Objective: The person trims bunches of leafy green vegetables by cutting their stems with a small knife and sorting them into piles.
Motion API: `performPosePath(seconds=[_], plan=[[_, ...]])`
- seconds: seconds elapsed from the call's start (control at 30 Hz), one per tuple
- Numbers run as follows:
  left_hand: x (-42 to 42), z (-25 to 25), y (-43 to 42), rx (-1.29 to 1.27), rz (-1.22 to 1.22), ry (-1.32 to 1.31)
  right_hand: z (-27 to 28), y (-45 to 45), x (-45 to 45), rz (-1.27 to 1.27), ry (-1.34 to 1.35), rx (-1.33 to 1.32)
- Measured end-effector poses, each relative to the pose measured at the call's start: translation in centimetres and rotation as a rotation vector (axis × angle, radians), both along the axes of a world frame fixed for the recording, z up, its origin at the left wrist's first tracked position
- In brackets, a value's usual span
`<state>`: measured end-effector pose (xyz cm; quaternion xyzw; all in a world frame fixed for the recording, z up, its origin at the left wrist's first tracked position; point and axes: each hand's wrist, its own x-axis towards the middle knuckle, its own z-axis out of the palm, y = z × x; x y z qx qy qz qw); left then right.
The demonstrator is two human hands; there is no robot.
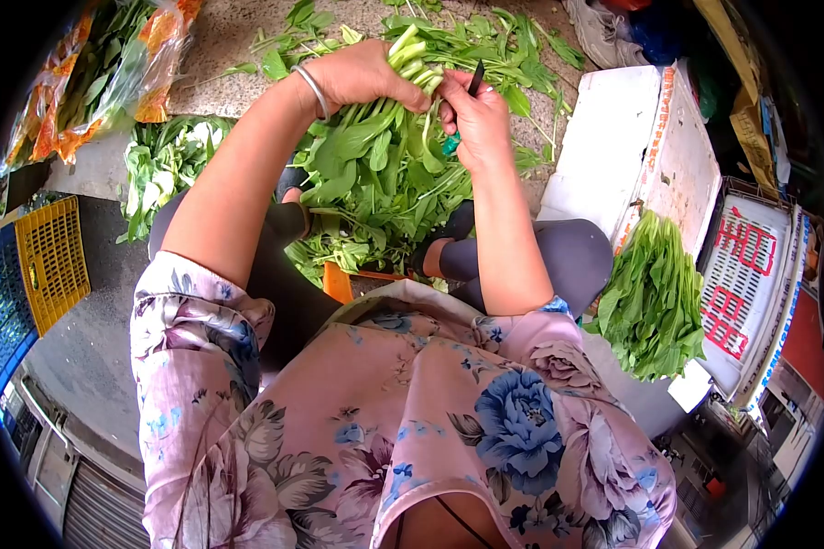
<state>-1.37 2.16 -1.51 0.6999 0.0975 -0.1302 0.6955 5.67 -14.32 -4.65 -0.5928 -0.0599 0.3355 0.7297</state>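
Observation:
My left hand [362,75], with a bracelet at its wrist, is closed round a bunch of leafy greens [362,151]. The pale cut stems [408,53] stick up above the fingers and the leaves hang down toward my lap. Touching the stem side of the bunch, my right hand [478,119] is closed on a small knife, whose dark blade [476,78] points up and whose green part shows below the palm. Its thumb and fingertips pinch by a stem. More loose greens [522,46] lie on the stone surface behind my hands.
Orange-printed plastic bags [160,55] of greens lie at the upper left, above a leafy pile [169,156]. Yellow [55,261] and blue crates [5,306] stand at the left. At the right are a white foam box [604,137], a tidy bunch of greens [655,302] and a white crate [746,265].

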Motion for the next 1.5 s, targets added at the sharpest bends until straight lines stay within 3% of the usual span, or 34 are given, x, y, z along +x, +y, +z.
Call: performPosePath(seconds=[0.07,0.13,0.2,0.27,0.33,0.47,0.5,0.57,0.6,0.67,0.77,0.9,0.97,1.0,1.07,1.13,1.23,1.27,1.37,1.5], plan=[[0.2,-0.3,0.4,0.002,0.034,0.028,0.0,0.0,0.0,-0.003,-0.003,-0.002],[0.1,0.4,0.6,0.006,0.066,0.054,-1.0,-0.3,0.5,-0.170,0.053,0.010],[-0.1,1.3,1.0,0.043,0.223,0.114,-2.8,-1.2,1.0,-0.227,0.069,-0.005],[0.3,-0.3,1.8,0.017,0.279,0.104,-4.4,-2.2,1.1,0.068,0.050,-0.412],[0.5,-0.6,2.0,0.060,0.333,0.034,-6.0,-2.9,1.7,0.217,0.105,-0.537],[-0.1,0.7,1.1,0.209,0.395,-0.084,-14.9,-5.8,6.8,-0.393,-0.113,-0.799],[0.1,-0.1,1.6,0.196,0.360,-0.022,-15.8,-6.5,7.5,-0.392,-0.112,-0.797],[0.7,-1.2,2.2,0.285,0.362,0.005,-16.7,-7.0,8.6,-0.282,-0.609,-1.140],[0.7,-1.3,2.4,0.372,0.361,0.036,-16.6,-6.8,8.6,-0.278,-0.608,-1.137],[0.8,-1.4,2.6,0.444,0.331,0.046,-16.5,-6.7,8.6,-0.144,-1.037,-1.194],[0.9,-0.5,2.3,0.734,0.259,0.009,-16.4,-6.8,9.8,0.091,-0.819,-1.294],[0.9,0.1,1.8,1.032,0.167,0.015,-14.6,-6.2,10.7,0.176,-0.647,-1.322],[0.8,0.2,1.8,1.035,0.149,0.040,-11.3,-4.9,9.4,0.015,-0.362,-1.161],[0.9,0.2,1.7,1.038,0.127,0.062,-10.3,-4.5,8.5,0.013,-0.361,-1.165],[0.8,0.1,1.2,1.034,0.065,0.032,-8.9,-3.8,6.7,0.034,-0.406,-0.914],[0.7,-0.1,0.7,1.036,0.003,0.001,-7.6,-2.7,4.2,0.239,-0.554,-0.789],[0.4,0.2,-0.7,0.922,-0.166,-0.103,-4.2,-1.1,0.8,0.325,-0.259,-0.340],[0.3,0.1,-0.6,0.922,-0.167,-0.106,-3.1,-1.1,0.5,0.322,-0.261,-0.341],[0.1,0.3,-0.5,0.537,-0.116,-0.036,-1.9,-1.4,0.4,0.224,-0.064,-0.096],[0.0,0.4,-0.3,0.339,-0.016,-0.010,0.4,-1.6,0.4,0.150,0.099,0.066]])
